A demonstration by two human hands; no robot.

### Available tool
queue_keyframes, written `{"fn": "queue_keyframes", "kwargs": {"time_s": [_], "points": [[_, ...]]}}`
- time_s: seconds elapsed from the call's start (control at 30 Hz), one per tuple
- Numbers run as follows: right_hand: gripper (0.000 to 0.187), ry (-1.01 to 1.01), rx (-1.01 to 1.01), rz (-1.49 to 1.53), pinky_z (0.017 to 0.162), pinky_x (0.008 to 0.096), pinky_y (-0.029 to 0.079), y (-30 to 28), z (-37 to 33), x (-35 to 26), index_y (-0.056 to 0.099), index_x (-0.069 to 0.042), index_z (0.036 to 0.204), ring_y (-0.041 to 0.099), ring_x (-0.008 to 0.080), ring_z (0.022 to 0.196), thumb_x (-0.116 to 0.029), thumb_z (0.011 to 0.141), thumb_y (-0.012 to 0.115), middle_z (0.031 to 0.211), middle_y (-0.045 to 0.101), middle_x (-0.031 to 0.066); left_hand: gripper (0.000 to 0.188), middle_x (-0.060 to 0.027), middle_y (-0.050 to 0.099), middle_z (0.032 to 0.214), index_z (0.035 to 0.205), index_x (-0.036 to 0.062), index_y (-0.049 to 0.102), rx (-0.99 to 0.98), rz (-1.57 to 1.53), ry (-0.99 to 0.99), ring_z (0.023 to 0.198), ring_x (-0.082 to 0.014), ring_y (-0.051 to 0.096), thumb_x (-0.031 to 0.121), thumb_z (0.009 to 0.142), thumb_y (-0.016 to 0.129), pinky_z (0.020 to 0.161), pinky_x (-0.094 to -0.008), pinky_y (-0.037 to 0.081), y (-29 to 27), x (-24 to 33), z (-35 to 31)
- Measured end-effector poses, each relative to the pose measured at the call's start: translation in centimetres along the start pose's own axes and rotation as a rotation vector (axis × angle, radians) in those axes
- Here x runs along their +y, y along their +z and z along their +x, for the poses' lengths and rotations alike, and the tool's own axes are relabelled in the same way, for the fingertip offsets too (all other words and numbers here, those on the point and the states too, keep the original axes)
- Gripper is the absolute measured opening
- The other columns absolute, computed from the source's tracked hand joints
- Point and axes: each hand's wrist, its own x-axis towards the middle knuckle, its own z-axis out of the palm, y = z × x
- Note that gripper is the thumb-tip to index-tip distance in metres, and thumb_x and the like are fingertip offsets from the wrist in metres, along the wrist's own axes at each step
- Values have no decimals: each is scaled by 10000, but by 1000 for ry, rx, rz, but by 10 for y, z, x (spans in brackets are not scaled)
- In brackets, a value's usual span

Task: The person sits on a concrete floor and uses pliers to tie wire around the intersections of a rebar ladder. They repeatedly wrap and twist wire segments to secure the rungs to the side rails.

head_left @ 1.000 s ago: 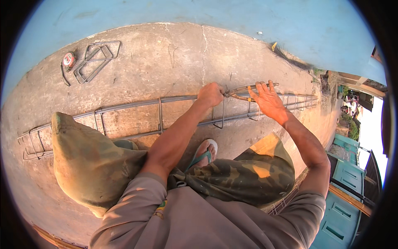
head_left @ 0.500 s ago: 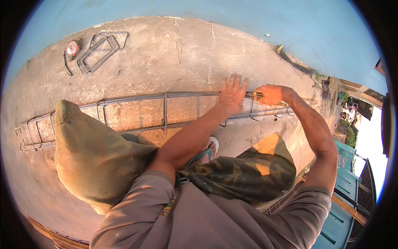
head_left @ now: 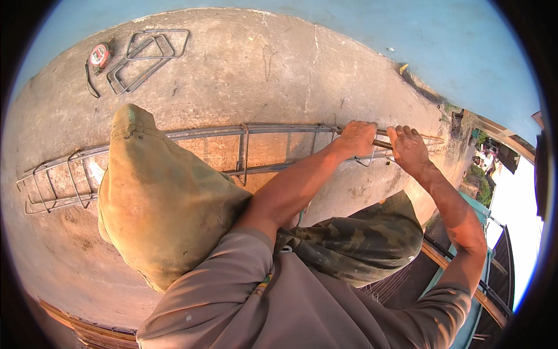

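Note:
A long cage of steel rebar [head_left: 203,132], made of lengthwise rods with rectangular stirrups tied around them, lies across the concrete in front of me. My left hand [head_left: 358,138] is closed over its upper rods, right of the middle. Close beside it, my right hand [head_left: 409,150] is curled at the cage's right part, fingers bent over. A short dark, brownish bar-like piece shows between the two hands; whether it is a tool or part of the cage I cannot tell. What sits inside the right fingers is hidden.
Loose rectangular stirrups [head_left: 142,61] lie at the far left, next to a round red-and-white tape measure [head_left: 100,56] with a dark strap. My bent left knee [head_left: 157,186] covers part of the cage. A blue wall or surface [head_left: 325,20] borders the far side.
My left hand has gone from spread fingers above the cage to a closed grip farther right. My right hand has shifted right, and the yellow item at its fingers no longer shows.

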Motion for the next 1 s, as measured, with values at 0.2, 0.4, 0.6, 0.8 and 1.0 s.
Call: {"fn": "queue_keyframes", "kwargs": {"time_s": [0.2,0.4,0.6,0.8,1.0], "points": [[361,321,-847,1125,517,374,514,-20,15,15,461,-28,1221,655,234,619,-261,971,578,743,651,123,549,-156,580,1037,1198,5,506,370,195,237,1031,-311,559,42,689,708,915,-429,388,28,14,-18],[351,322,-858,1281,565,348,564,-29,19,14,552,7,1106,707,237,744,-311,966,600,849,680,158,657,-132,535,1060,1262,20,483,440,145,316,1028,-287,521,103,667,749,910,-430,357,37,0,-20],[409,296,-907,1357,622,370,606,-29,28,25,561,17,1170,721,251,817,-325,952,618,974,696,187,637,-115,534,1047,1250,24,493,548,148,351,1023,-281,515,121,673,745,910,-424,355,45,-1,-19],[619,84,-640,585,793,506,528,-55,41,17,536,3,1210,671,297,983,-458,837,713,1007,673,220,423,-140,590,974,1061,17,563,305,51,182,948,-325,574,73,665,702,847,-414,412,23,9,-11],[571,-160,5,-475,756,374,490,-40,10,-1,541,16,1213,624,271,817,-328,789,710,940,621,143,365,-171,620,968,1031,9,567,125,-107,123,898,-365,597,50,684,671,817,-414,453,-1,-1,11]]}}
